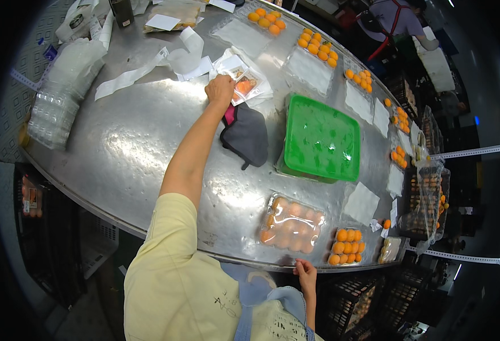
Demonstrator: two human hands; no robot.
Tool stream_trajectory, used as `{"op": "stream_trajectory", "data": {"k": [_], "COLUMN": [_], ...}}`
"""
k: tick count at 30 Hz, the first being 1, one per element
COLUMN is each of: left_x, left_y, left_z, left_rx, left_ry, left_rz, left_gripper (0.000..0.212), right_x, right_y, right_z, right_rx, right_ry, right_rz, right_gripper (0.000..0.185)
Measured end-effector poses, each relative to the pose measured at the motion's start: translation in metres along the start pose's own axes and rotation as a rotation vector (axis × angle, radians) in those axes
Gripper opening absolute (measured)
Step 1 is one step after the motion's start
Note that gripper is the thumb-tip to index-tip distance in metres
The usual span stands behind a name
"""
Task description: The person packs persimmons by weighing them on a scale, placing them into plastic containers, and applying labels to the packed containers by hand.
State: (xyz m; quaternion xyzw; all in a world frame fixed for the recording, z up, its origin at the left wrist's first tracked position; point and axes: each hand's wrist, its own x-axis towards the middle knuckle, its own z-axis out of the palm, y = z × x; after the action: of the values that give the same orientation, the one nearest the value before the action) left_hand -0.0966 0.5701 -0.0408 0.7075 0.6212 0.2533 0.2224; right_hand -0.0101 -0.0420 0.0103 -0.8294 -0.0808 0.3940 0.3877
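My left hand [221, 90] reaches across the metal table to a stack of printed paper labels [246, 84] with fruit pictures. Its curled fingers touch the labels' near left edge; the fingertips are partly hidden, so any grip is unclear. Just below that wrist lies a dark grey fabric pouch-like item [245, 134] with a pink lining. My right hand [306, 275] is at the table's near edge, fingers loosely bent and nothing visible in them. Closest to it are a closed clear plastic clamshell [292, 223] of round orange fruit and an open tray of orange fruits [347, 247].
A green-lidded plastic box [322, 138] stands mid-table. Nested clear clamshells [64, 96] lie at the left, near a curling paper strip [135, 74]. Open fruit trays [317, 46] line the far edge. Black crates [348, 304] stand below right; a person [388, 21] is beyond the table.
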Motion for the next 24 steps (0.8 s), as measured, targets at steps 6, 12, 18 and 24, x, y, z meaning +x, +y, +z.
{"op": "stream_trajectory", "data": {"k": [6,12,18,24], "left_x": [-0.01,0.001,0.0,0.0], "left_y": [0.016,0.012,0.012,0.01], "left_z": [-0.008,-0.004,0.003,0.0], "left_rx": [0.048,0.055,0.099,0.133], "left_ry": [-0.076,-0.163,-0.057,0.161], "left_rz": [0.049,0.038,0.078,0.251], "left_gripper": [0.041,0.037,0.02,0.016], "right_x": [-0.001,-0.002,0.0,0.007], "right_y": [0.008,0.015,0.009,0.007], "right_z": [0.002,0.004,0.006,0.007], "right_rx": [0.016,-0.022,-0.053,-0.067], "right_ry": [0.017,-0.012,-0.037,-0.072], "right_rz": [0.008,0.016,0.024,0.022], "right_gripper": [0.018,0.019,0.02,0.021]}}
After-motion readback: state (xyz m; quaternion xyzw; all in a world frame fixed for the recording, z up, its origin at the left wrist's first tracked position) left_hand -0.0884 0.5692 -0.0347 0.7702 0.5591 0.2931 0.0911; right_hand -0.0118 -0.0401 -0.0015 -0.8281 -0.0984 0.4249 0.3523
